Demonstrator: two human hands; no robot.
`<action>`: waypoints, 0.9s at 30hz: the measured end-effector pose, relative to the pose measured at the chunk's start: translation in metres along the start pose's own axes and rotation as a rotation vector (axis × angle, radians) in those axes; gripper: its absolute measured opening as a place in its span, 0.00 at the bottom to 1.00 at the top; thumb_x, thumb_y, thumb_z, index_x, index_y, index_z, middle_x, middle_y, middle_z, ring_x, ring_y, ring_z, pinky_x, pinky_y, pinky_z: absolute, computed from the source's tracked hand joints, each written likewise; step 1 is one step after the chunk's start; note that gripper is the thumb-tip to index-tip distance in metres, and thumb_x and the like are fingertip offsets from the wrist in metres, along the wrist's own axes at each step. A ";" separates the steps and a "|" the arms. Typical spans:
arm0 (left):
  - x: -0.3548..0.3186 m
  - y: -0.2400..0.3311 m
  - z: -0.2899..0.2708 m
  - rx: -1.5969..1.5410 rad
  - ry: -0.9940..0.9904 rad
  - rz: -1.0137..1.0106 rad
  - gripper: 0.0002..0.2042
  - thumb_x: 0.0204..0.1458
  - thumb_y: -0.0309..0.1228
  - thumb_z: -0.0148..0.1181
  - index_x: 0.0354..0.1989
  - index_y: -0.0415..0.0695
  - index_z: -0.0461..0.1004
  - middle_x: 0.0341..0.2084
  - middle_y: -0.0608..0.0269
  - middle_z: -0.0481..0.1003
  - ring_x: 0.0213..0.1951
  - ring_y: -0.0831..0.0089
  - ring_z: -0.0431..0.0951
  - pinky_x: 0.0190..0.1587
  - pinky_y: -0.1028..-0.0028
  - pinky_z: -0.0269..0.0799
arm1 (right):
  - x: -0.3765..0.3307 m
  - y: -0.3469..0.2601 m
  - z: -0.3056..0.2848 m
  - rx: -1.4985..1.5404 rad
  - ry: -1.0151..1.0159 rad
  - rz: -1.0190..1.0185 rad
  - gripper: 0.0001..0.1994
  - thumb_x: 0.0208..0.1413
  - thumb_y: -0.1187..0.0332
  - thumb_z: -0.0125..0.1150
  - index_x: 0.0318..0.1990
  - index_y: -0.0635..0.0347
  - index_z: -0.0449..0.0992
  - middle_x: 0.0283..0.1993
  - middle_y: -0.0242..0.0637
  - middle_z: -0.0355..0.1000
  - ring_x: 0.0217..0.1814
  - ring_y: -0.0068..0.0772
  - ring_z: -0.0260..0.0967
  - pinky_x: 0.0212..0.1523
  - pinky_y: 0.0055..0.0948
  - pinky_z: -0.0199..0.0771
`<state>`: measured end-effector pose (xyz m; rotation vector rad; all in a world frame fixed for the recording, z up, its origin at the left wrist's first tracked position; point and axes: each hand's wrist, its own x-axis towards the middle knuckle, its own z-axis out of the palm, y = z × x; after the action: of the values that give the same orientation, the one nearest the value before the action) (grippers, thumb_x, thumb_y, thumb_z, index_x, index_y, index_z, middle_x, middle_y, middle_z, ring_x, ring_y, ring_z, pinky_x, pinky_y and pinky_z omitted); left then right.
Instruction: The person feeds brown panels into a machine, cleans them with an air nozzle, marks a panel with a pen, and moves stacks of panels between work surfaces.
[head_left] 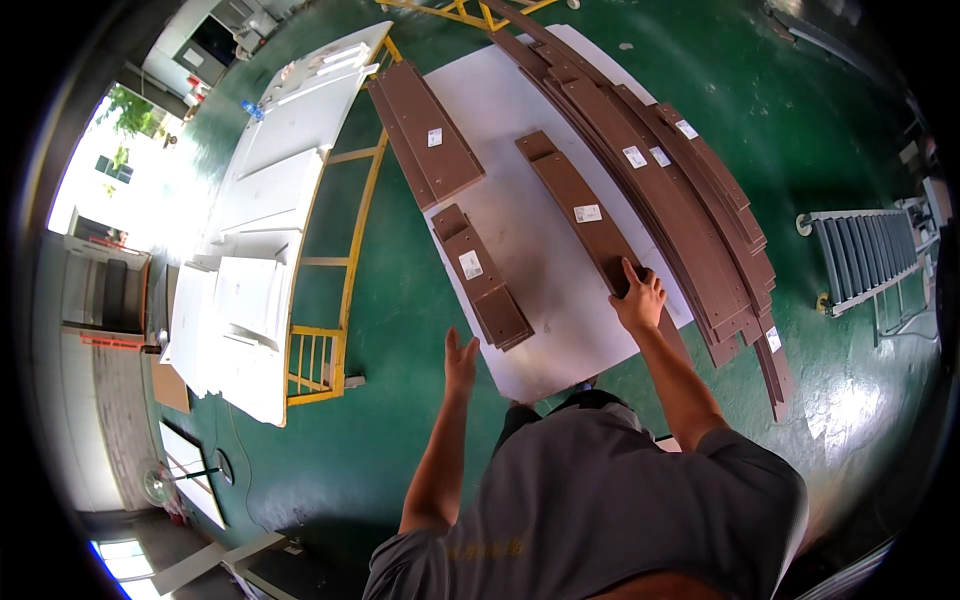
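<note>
A long brown board (pixel 567 185) with a white label lies on the white-topped table (pixel 505 105). Near its close end, my right hand (pixel 638 300) is on the board, thumb by the left edge and fingers across its top. My left hand (pixel 460 362) hangs in the air by the table's near left edge, fingers apart and holding nothing. Just beyond it rests a short stack of brown boards (pixel 482 275), also labelled. Farther off at the left side sits a wider stack of brown boards (pixel 425 130).
Long brown boards (pixel 650 160) are piled along the table's right side, some jutting past its near edge. To the left stands a yellow-framed cart (pixel 345 310) bearing white panels (pixel 250 290). A roller stand (pixel 868 258) is at right, a fan (pixel 160 483) at lower left.
</note>
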<state>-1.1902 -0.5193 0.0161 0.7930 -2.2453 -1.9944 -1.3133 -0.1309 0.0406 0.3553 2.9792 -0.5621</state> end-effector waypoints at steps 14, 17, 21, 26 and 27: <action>0.154 0.036 0.029 -0.311 -0.240 -0.246 0.55 0.63 0.50 0.67 0.82 0.33 0.32 0.80 0.35 0.46 0.80 0.52 0.49 0.78 0.64 0.47 | 0.038 -0.178 0.102 0.864 -0.579 -0.112 0.40 0.65 0.52 0.67 0.78 0.61 0.60 0.73 0.54 0.65 0.73 0.43 0.67 0.72 0.38 0.66; 0.157 0.009 0.041 -0.128 -0.261 -0.137 0.54 0.64 0.45 0.67 0.81 0.33 0.30 0.80 0.32 0.43 0.81 0.46 0.43 0.79 0.60 0.43 | 0.049 -0.233 0.122 1.052 -0.725 -0.055 0.41 0.65 0.58 0.68 0.80 0.61 0.56 0.70 0.47 0.70 0.69 0.36 0.70 0.69 0.37 0.70; 0.129 -0.025 0.045 -0.048 -0.329 0.030 0.53 0.63 0.39 0.67 0.81 0.31 0.30 0.80 0.30 0.36 0.82 0.39 0.34 0.80 0.55 0.37 | 0.034 -0.231 0.117 1.050 -0.863 0.226 0.45 0.59 0.67 0.73 0.80 0.63 0.54 0.71 0.41 0.69 0.69 0.33 0.69 0.69 0.36 0.70; 0.089 -0.010 0.023 0.000 -0.664 0.058 0.57 0.60 0.30 0.68 0.78 0.28 0.22 0.78 0.23 0.25 0.81 0.32 0.28 0.81 0.53 0.34 | -0.018 -0.185 0.097 1.033 -0.778 0.410 0.51 0.49 0.69 0.81 0.80 0.63 0.55 0.72 0.42 0.68 0.73 0.36 0.66 0.74 0.38 0.66; 0.086 -0.010 0.020 -0.093 -0.709 0.019 0.57 0.59 0.29 0.69 0.78 0.28 0.21 0.78 0.23 0.25 0.81 0.32 0.27 0.81 0.52 0.34 | -0.026 -0.183 0.092 1.017 -0.769 0.424 0.52 0.48 0.70 0.81 0.80 0.63 0.55 0.72 0.41 0.68 0.73 0.35 0.66 0.74 0.38 0.65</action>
<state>-1.2683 -0.5353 -0.0228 0.0323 -2.4052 -2.6482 -1.3290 -0.3357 0.0224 0.6117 1.6410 -1.6371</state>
